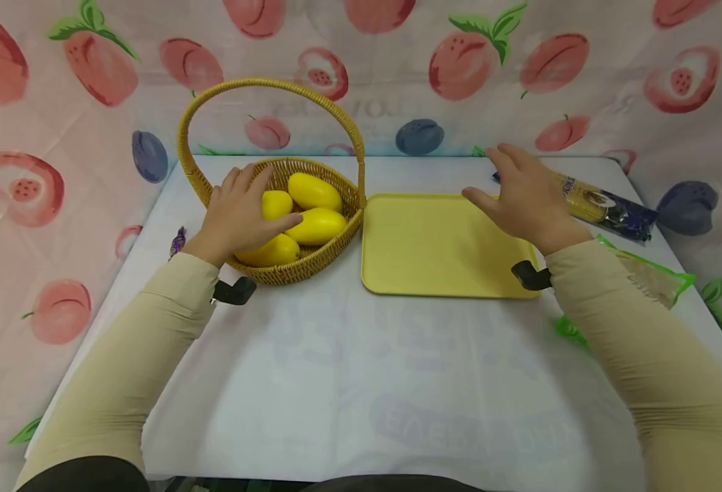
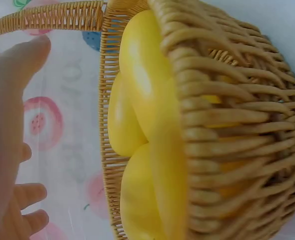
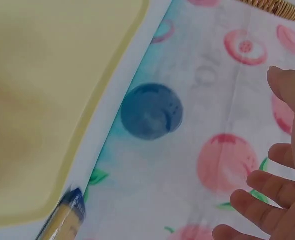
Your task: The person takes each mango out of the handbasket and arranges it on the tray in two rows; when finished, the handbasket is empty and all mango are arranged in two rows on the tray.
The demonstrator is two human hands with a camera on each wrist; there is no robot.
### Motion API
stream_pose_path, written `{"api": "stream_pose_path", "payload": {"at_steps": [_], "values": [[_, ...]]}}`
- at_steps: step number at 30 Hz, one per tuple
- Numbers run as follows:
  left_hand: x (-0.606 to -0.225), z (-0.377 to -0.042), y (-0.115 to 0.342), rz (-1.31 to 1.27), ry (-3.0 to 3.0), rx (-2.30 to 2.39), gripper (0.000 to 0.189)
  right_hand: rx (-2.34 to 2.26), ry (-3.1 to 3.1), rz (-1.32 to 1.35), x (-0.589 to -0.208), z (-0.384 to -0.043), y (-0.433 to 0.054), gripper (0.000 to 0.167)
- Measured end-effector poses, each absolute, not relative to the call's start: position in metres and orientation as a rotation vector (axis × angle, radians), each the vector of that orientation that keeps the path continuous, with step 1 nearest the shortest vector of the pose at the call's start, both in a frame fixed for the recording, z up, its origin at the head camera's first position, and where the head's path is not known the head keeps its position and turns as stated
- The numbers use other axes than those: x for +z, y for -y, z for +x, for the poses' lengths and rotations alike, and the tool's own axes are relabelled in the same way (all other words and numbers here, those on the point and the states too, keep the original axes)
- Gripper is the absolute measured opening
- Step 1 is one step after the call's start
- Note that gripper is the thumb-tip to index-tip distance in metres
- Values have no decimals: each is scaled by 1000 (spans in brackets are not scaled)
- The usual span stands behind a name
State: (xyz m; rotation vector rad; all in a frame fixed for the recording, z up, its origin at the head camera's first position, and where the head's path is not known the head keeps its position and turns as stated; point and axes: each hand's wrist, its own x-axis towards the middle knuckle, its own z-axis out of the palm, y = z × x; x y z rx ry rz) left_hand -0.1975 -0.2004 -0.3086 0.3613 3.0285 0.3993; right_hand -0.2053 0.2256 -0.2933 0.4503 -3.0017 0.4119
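My left hand (image 1: pixel 236 213) hovers over the near left side of a wicker basket (image 1: pixel 287 275), thumb stretched out and nothing in its grasp. Several smooth yellow mangoes (image 1: pixel 314 191) lie inside, partly covered by the hand in the head view. Seen from the left wrist, the fruits (image 2: pixel 142 60) fill the basket behind its woven wall (image 2: pixel 227 120). Over the right part of a flat yellow tray (image 1: pixel 429 246), my right hand (image 1: pixel 524 198) is raised with its fingers spread and holds nothing; the right wrist view shows the fingers (image 3: pixel 275 187) apart from the tray (image 3: pixel 47 100).
The basket's tall arched handle (image 1: pixel 269 82) rises at the back left. Right of the tray lie a dark-ended packet of noodles (image 1: pixel 601 205) and a green-edged bag (image 1: pixel 656 273), partly behind the right sleeve. A small purple wrapped candy (image 1: pixel 178 242) sits left of the basket.
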Motion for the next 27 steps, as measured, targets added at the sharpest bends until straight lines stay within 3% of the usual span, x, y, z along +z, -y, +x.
{"api": "stream_pose_path", "payload": {"at_steps": [18,27], "values": [[-318,-156,224,331,-3120,673,82,603,2801,722,-309,-194,-168,64],[-335,-136,238,238,-3095,794,82,702,2734,898,-317,-192,-142,60]]}}
